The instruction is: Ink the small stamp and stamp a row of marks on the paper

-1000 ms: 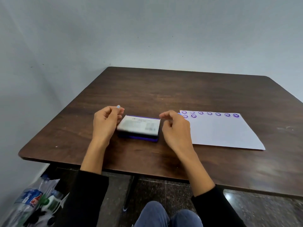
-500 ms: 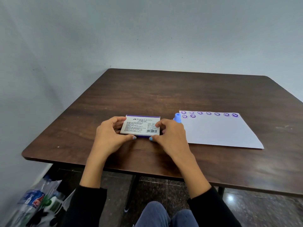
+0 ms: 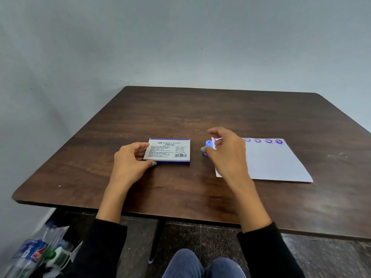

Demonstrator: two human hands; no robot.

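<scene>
Two bare hands in black sleeves, one dark wood-grain table (image 3: 200, 117), catalogued as follows. Item: flat rectangular stamp pad case (image 3: 167, 150) with white printed label and purple edge, lying closed and flat on the table, left of centre. Item: left hand (image 3: 131, 161), fingers curled loosely round the case's left end, thumb (image 3: 151, 163) at its near corner, fingertips (image 3: 143, 145) on its far left edge; a steadying hold, not a lift. Item: small light-blue cylindrical plastic stamp (image 3: 208, 145), standing upright on the table just beside the left edge of the paper, between case and sheet. Item: right hand (image 3: 228, 153), half open and holding nothing, thumb (image 3: 203, 150) touching or nearly touching the stamp's near side, index finger (image 3: 210, 131) arched above and beyond it; contact cannot be confirmed. Item: white rectangular sheet of paper (image 3: 277, 163), bearing purple round smiley marks (image 3: 269, 141) along its far edge, the left ones hidden behind the right hand. Step in hand, by judgement: taking up the stamp. Recommended handling: close thumb and index on opposite sides of the barrel, low enough not to tip it, and lift straight up; the case would need opening before any inking, so the left hand should keep it pinned. Further marks are best set level with those present, each press vertical to avoid smearing.
</scene>
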